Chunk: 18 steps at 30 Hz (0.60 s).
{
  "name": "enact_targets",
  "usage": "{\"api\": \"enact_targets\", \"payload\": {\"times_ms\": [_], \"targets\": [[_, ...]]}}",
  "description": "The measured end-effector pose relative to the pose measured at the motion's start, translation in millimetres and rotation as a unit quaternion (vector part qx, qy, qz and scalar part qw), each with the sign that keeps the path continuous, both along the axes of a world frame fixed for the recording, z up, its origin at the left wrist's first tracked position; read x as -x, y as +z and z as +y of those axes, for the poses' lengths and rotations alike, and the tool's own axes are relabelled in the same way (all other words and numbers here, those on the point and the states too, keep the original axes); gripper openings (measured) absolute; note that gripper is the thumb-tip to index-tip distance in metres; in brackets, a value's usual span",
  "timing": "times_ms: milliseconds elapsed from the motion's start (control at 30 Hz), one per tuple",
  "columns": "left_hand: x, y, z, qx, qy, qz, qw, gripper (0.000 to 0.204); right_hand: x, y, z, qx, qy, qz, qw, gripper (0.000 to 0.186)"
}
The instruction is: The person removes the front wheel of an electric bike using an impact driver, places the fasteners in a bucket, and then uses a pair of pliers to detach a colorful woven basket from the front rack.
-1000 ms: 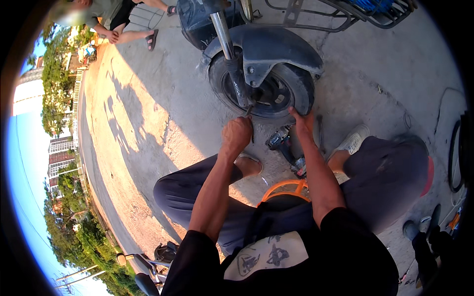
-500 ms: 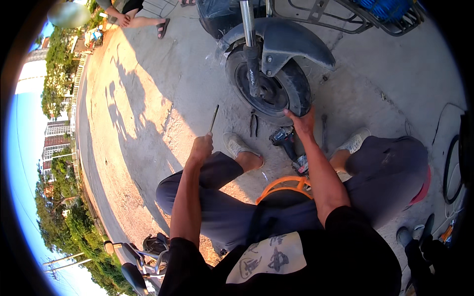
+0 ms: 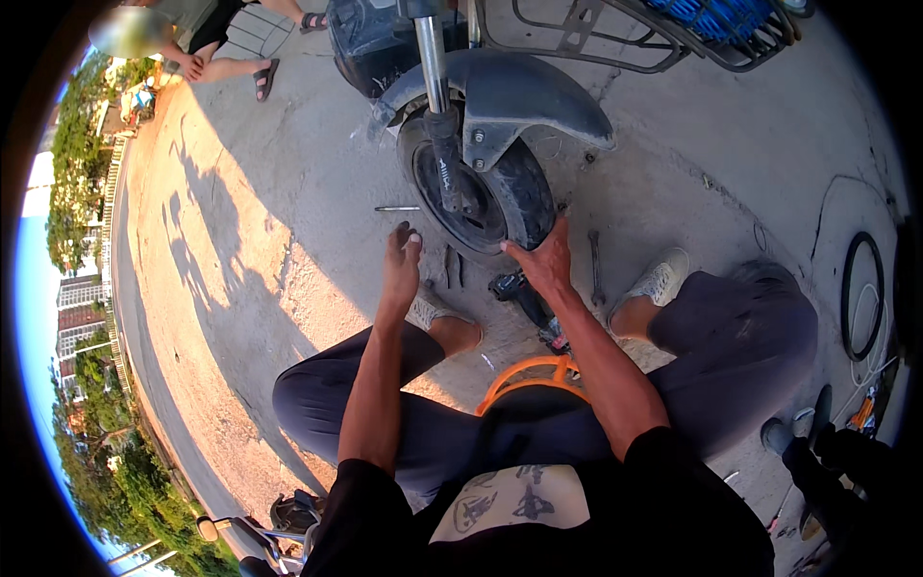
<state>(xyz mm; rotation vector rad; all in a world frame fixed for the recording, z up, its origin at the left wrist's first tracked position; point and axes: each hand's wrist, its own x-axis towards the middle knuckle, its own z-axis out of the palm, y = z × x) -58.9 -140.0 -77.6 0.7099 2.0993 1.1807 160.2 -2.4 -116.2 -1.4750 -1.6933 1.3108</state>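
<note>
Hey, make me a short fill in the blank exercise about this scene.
The hand touching the tire is the person's ____ one.
In the picture, the power drill lies to the ____ of the wrench.
Just below the power drill in the picture, the curved frame is coloured ____.

Missing words: right; left; orange.

We log two marked surfaces. Fork leg [image 3: 445, 163], beside wheel [image 3: 531, 197]: one short line of pale lettering on dark lower part, running lengthwise; wording left uncopied. Shirt [image 3: 615, 514] of wearer: pale panel [image 3: 567, 498] across front, dark brush-like strokes in two main clusters, left one rounded, right one more angular; we cannot tell writing from drawing. Drill [image 3: 520, 293]: red and pale patch near battery end, too small for us to tell whether lettered.
</note>
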Motion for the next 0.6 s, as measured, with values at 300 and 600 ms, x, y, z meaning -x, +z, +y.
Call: {"api": "enact_targets", "payload": {"times_ms": [300,600], "targets": [[-26,70,56,-0.075,-0.044,0.12,0.989,0.067,0,13,6,0.064,0.046,0.044,0.996,0.087],[6,45,33,0.007,0.057,-0.094,0.994,0.076,-5,-11,78,0.056,0.101,0.173,0.978,0.098]]}}
